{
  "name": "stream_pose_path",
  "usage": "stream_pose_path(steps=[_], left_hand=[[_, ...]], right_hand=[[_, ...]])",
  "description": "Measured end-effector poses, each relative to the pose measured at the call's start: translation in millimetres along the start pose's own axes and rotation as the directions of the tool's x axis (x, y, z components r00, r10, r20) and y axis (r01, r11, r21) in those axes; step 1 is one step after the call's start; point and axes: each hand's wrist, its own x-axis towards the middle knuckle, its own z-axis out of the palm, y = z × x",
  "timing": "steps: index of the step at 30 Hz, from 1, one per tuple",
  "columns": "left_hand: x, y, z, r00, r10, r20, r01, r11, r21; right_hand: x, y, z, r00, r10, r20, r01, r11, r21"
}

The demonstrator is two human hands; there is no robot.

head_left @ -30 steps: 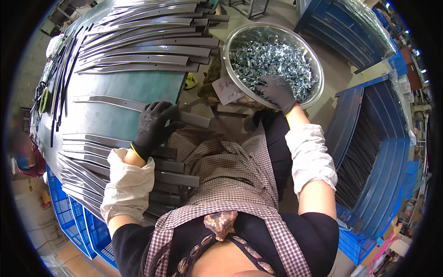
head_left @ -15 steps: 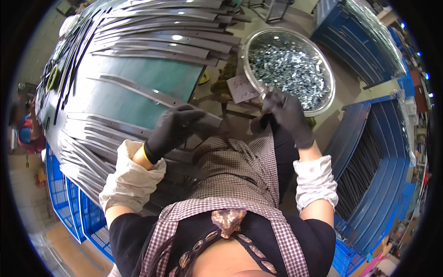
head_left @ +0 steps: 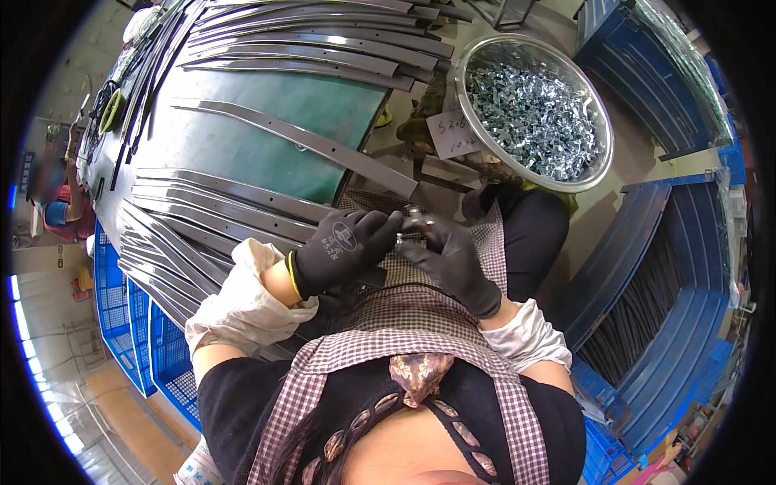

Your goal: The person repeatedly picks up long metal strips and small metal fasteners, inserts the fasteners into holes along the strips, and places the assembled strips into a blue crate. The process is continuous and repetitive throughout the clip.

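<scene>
My left hand (head_left: 343, 249), in a black glove, is closed in front of my apron, its fingertips close to my right hand's. What it grips is hidden under the fingers; a dark flat end shows just below it. My right hand (head_left: 449, 257), also gloved in black, pinches small shiny metal clips (head_left: 400, 238) between thumb and fingers. Beyond both hands a single long dark strip (head_left: 307, 145) with holes lies across the green tabletop (head_left: 283, 166), its near end jutting past the edge. More dark strips (head_left: 210, 212) lie side by side to the left of my left hand.
A clear round tub (head_left: 594, 174) of small metal pieces stands ahead to the right, beside a handwritten card (head_left: 451, 135). Another pile of strips (head_left: 323, 52) covers the table's far part. Blue bins (head_left: 679, 323) stand right, blue crates (head_left: 174, 364) left. Another person (head_left: 69, 210) is at far left.
My right hand has come from the tub's rim back toward my left hand, bringing metal clips. My left hand has shifted right and its fingers have closed in. The whole view has shifted slightly.
</scene>
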Motion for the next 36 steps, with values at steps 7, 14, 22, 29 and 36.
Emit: stream_pose_path(steps=[7, 14, 22, 29, 36], left_hand=[[10, -9, -3, 0.958, 0.269, -0.103, -0.233, 0.934, 0.270], [20, -14, -2, 0.946, 0.293, -0.138, -0.229, 0.906, 0.355], [27, -22, 2, 0.925, 0.317, -0.208, -0.230, 0.906, 0.356], [34, -37, 8, 0.927, 0.293, -0.236, -0.223, 0.933, 0.282], [47, -97, 1, 0.994, 0.074, -0.086, -0.078, 0.996, -0.040]], right_hand=[[10, -14, -22, 0.974, 0.165, 0.156, -0.141, 0.979, -0.149], [18, -20, -25, 0.879, 0.391, 0.275, -0.376, 0.921, -0.105], [22, -17, -23, 0.941, 0.302, 0.152, -0.300, 0.953, -0.038], [22, 0, -37, 0.978, 0.201, 0.050, -0.193, 0.972, -0.135], [35, -13, -53, 0.967, -0.197, 0.162, 0.226, 0.367, -0.903]])
